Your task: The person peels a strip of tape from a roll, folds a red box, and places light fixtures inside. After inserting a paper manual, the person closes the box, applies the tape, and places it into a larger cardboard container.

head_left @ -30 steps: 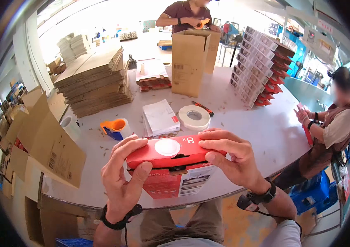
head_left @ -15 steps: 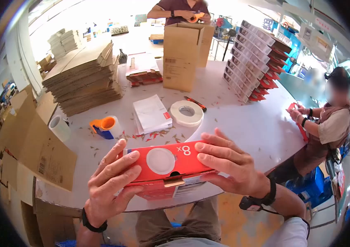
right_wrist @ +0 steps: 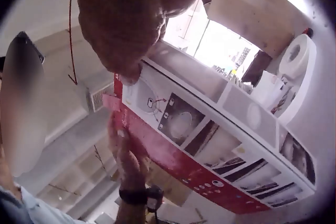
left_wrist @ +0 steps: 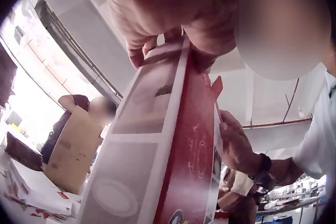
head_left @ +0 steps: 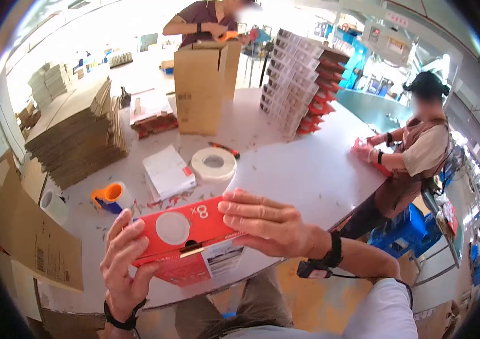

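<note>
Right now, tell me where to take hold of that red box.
Probably the bare middle of the red box, pinched across its thin depth from the table side: the left hand grips one short end and the right hand holds the other, leaving only the centre free.

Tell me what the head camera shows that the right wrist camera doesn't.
Only the head view shows the top face of the red box, with its white circle and x8 mark, the orange tape dispenser, and another person working at the table. Only the right wrist view shows the box's white side, printed with picture panels. Both show the left hand and right hand holding the box by its ends, and the white tape roll.
</note>
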`<act>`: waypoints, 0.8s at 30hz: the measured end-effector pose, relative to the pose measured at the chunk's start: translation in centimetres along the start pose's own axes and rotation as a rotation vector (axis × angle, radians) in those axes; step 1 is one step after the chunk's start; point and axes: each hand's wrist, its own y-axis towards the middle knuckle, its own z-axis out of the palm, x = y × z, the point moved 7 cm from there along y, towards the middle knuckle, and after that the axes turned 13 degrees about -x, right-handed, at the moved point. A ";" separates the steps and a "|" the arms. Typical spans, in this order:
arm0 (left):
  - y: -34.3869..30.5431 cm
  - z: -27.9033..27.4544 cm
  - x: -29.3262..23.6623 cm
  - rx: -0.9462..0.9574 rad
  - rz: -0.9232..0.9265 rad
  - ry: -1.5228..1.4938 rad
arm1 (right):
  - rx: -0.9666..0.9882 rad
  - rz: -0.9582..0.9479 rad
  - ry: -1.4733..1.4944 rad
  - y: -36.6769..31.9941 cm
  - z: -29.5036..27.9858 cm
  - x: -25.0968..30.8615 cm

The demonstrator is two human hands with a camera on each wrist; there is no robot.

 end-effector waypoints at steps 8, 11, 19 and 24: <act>4.0 2.0 -4.6 0.320 0.179 0.274 | 0.094 -0.032 -0.191 1.1 0.2 1.4; 3.7 2.6 -4.2 0.318 0.241 0.292 | 0.175 0.025 -0.297 2.2 0.1 2.5; 3.1 2.6 -3.9 0.233 0.260 0.252 | 0.066 0.079 -0.093 5.7 2.4 5.7; 3.3 2.3 -4.4 0.204 0.188 0.203 | 0.063 0.179 -0.081 5.8 3.3 5.5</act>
